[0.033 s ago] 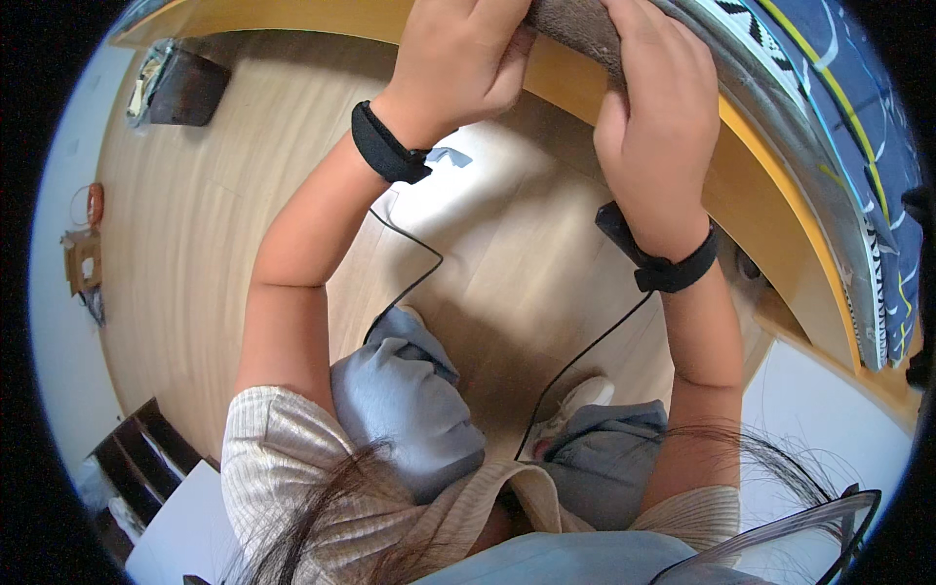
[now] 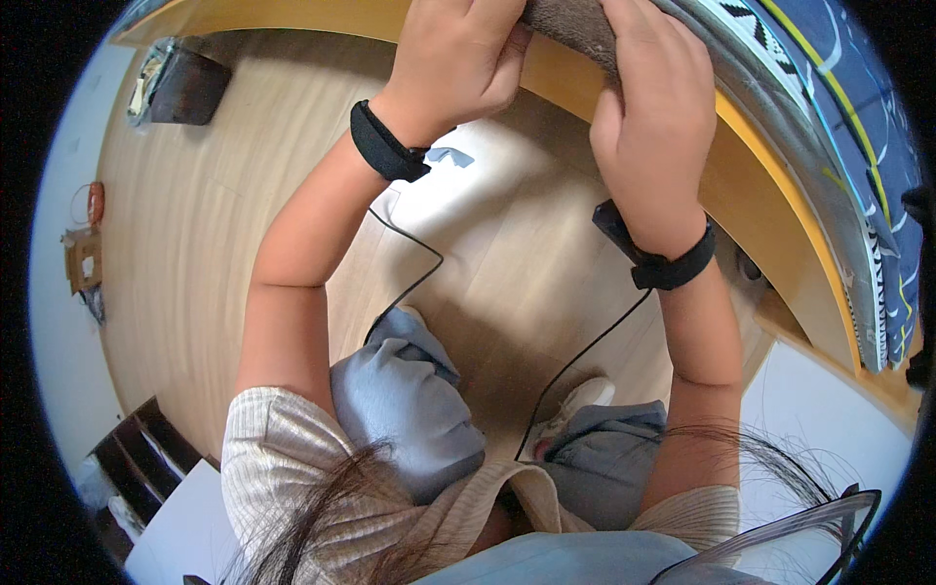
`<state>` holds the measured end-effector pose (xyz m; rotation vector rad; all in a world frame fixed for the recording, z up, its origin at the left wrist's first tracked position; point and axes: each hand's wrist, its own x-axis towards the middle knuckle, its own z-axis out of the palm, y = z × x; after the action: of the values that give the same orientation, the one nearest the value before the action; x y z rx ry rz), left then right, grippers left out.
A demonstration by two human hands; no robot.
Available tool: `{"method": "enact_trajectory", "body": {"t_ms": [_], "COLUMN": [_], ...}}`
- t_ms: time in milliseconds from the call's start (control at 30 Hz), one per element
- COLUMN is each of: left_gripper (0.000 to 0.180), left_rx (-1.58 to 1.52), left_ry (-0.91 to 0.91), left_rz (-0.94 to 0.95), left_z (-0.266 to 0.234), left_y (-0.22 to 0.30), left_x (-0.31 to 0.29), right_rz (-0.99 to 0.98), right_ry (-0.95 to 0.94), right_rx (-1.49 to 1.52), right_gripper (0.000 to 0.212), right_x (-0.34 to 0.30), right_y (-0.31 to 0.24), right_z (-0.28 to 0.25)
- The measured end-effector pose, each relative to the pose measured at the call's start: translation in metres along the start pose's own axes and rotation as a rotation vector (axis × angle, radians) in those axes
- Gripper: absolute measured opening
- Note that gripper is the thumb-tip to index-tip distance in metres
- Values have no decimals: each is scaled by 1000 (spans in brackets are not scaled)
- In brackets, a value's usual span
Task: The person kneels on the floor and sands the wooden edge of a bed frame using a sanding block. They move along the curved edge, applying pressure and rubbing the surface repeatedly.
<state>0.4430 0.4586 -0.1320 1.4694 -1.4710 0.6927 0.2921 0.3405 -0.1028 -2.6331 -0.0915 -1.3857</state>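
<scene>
From where I stand, the person leans over the edge of a bed, both arms stretched forward. Between the two hands lies a grey-brown, fuzzy cloth (image 2: 577, 29), at the wooden bed frame (image 2: 780, 200). The left hand (image 2: 453, 63) is at the cloth's left end, its thumb against the fabric; its fingers run out of sight at the top, so I cannot tell how tightly they close. The right hand (image 2: 663, 107) lies over the cloth's right part, fingers side by side and thumb set a little apart; I cannot tell whether they pinch it.

Beside the right hand, blue patterned bedding (image 2: 853, 68) rests on the bed. Each wrist wears a black band, the left one (image 2: 383, 141) and the right one (image 2: 678, 263). A thin black cord (image 2: 585, 348) leads down from the right. Away to the left, a dark bin (image 2: 190, 90) stands on the wooden floor (image 2: 234, 214).
</scene>
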Motion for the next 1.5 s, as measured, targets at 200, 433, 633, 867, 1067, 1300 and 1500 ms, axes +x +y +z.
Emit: {"method": "enact_trajectory", "body": {"t_ms": [200,433,633,867,1067,1300,1500], "left_gripper": [46,47,46,57,50,47,47], "left_rx": [126,77,92,111,124,116,116], "left_ry": [91,239,236,173,148,130,93], "left_rz": [104,183,165,164,119,109,109], "left_z": [27,25,23,37,43,46,44], "left_y": [-18,-48,-64,-72,-74,-75,-79], "left_x": [-24,-49,-80,-117,-137,-150,-160], "right_rz": [-31,-152,-186,-184,-191,-203,-190], "right_ry": [13,21,-152,-197,-216,-267,-254], "right_rx": [-115,-285,-395,-500,-439,-471,-444], "right_gripper": [47,39,29,50,48,51,46], "right_x": [-15,-20,-38,-82,-98,-109,-117], "right_y": [17,2,-9,3,7,8,5], "right_z": [19,43,47,80,89,93,102]}}
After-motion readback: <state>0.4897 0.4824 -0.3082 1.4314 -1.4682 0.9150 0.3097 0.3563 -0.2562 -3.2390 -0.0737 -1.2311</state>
